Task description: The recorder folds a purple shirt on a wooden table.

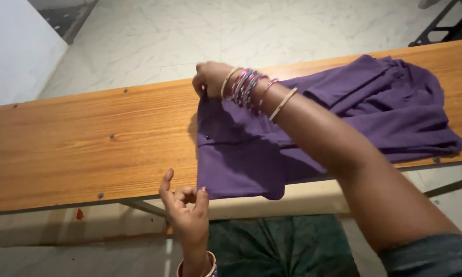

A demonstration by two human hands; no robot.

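head view, right hand [209,77] pinching purple cloth's [313,125] far corner, left hand [185,205] loosely open just below

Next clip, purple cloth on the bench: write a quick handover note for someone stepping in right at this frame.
Right hand: pinching the far left corner of the purple fabric garment, arm crossing over it.
Left hand: open, beside the near left corner, holding nothing.
Garment: lies on the long orange-brown wooden bench, left part flat with its near edge overhanging, right part bunched.
Done: left section laid flat.
Left: bunched right side apparently needs smoothing or folding.
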